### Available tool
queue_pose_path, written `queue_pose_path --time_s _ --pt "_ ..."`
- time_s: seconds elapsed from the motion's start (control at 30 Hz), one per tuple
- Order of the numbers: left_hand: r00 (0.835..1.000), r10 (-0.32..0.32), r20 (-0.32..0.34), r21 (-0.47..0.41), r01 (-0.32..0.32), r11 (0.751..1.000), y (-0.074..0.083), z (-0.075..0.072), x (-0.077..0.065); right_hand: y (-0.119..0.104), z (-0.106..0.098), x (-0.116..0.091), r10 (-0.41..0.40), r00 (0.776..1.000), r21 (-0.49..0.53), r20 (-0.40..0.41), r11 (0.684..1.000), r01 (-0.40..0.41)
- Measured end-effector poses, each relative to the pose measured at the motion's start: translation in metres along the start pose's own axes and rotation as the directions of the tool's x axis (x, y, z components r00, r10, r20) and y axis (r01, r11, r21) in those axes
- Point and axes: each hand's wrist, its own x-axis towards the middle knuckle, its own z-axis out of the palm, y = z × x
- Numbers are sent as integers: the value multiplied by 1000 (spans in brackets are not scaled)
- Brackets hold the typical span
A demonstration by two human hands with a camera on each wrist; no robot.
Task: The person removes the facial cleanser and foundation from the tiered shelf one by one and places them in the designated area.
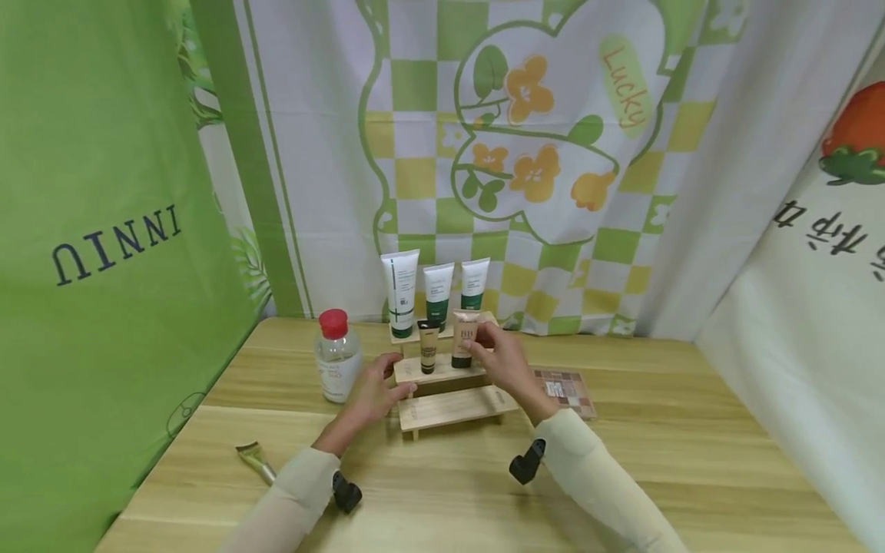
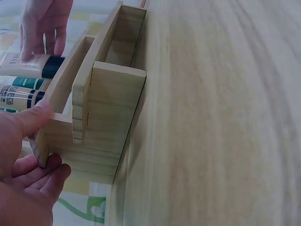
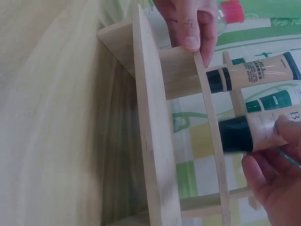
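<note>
Beige BB tube (image 1: 464,336) upright, black cap down, at the middle tier (image 1: 445,373) of the wooden stand (image 1: 452,409); right hand (image 1: 505,359) pinches it between thumb and fingers; cap blurred in the right wrist view, can't tell if it touches the board. Left hand (image 1: 369,397) grips the left end of that tier, thumb on top, fingers underneath. Just left of the BB tube, small tan tube (image 1: 429,349) stands on the same tier, black cap down. Three white-and-green tubes (image 1: 401,292) stand in a row on the top tier behind. Red-capped clear bottle (image 1: 339,365) left of stand, makeup palette (image 1: 570,388) flat to the right, green-handled tool (image 1: 256,462) front left, all on wood-grain table (image 1: 442,491); green-and-white checked curtain (image 1: 415,84) behind
</note>
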Motion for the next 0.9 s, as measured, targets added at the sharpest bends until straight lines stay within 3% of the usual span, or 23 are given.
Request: queue_pose_path --time_s 0.23,0.37,0.47,0.67,0.9 --pt "999 -34 12 14 34 999 -2 1 -3 -4 -8 -26 -14 1000 42 -6 999 14" --pt "1000 -19 6 22 19 1000 -1 0 0 -12 -13 -50 -18 998 54 55 998 15" --pt "1000 -14 5 18 14 1000 0 -2 2 -18 -10 -71 14 989 78 148 997 -26" --pt "999 -38 17 22 38 999 0 -3 3 -26 7 -108 83 929 152 361 977 -146" --pt "999 -31 13 45 31 999 2 -2 2 -29 33 -131 86 855 134 511 975 -178"
